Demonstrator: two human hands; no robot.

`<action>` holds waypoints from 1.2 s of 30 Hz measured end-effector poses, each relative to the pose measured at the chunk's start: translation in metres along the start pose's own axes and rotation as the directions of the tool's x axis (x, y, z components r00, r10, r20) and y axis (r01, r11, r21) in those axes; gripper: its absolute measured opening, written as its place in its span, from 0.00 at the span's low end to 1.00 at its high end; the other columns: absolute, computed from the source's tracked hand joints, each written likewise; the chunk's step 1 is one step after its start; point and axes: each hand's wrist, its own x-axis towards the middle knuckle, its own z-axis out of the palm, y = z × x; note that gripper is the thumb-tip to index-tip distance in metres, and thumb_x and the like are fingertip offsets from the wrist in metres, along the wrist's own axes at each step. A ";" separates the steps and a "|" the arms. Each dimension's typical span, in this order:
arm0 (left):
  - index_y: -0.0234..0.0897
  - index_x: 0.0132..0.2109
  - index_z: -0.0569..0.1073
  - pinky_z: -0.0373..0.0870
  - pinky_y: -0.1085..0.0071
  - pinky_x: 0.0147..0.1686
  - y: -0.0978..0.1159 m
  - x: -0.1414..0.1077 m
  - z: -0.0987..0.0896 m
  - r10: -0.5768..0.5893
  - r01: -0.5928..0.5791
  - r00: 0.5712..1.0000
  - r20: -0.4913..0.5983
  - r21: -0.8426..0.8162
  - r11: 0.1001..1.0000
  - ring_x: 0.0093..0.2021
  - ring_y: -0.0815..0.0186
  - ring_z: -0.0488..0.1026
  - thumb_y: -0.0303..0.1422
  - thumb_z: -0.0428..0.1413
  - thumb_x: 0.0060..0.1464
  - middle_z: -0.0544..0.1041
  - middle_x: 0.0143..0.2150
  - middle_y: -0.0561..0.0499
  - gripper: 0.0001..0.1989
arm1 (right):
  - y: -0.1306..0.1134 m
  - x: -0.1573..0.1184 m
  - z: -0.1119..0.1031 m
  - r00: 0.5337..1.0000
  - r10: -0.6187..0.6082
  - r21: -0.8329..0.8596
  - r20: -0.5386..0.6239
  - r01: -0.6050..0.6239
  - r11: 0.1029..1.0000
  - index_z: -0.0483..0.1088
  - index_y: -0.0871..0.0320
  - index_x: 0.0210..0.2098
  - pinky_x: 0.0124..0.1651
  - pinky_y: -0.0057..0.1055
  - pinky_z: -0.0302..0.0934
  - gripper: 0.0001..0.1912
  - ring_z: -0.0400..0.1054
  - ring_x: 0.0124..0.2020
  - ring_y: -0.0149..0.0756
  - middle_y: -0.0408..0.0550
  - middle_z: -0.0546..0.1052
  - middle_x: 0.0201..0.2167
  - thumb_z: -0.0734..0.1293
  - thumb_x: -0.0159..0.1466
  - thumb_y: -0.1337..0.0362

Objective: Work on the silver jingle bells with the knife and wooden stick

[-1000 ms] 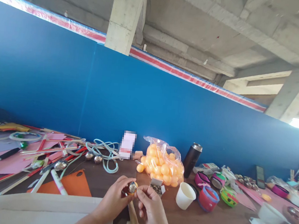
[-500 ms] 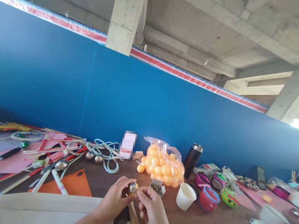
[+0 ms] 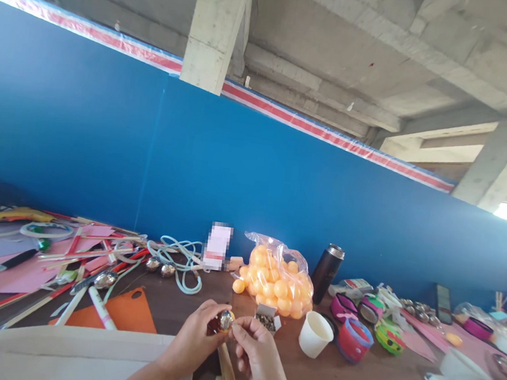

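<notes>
My left hand (image 3: 196, 331) is closed around a shiny metal ball (image 3: 225, 320) that looks like a bell, its silver face turned up between thumb and fingers. My right hand (image 3: 259, 349) pinches thumb against forefinger at the ball's right side; whatever lies in that pinch is too small to make out. Below the ball, a wooden stick (image 3: 228, 376) runs down between both hands toward me. Just beyond my right hand stands a small open box (image 3: 266, 318) of tiny dark and brassy pieces.
Behind the hands sits a clear bag of orange balls (image 3: 273, 280), with a black bottle (image 3: 326, 273) and a white paper cup (image 3: 314, 335) to its right. Pale blue cord (image 3: 182, 261), an orange sheet (image 3: 127, 311) and sticks crowd the left. A blue partition (image 3: 256, 166) rises behind.
Almost everything stays as it was. Both hands keep their hold at the metal ball, and the view has shifted very slightly.
</notes>
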 end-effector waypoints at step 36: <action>0.37 0.32 0.70 0.58 0.77 0.31 0.007 0.000 -0.004 -0.025 0.014 0.995 0.095 0.113 0.994 0.33 0.70 0.65 0.33 0.55 0.44 0.67 0.33 0.54 0.06 | 0.017 0.007 -0.002 1.000 -0.003 -0.031 -0.008 0.003 1.000 0.64 0.59 0.26 0.16 0.20 0.54 0.19 0.56 0.12 0.21 0.34 0.65 0.13 0.70 0.51 0.50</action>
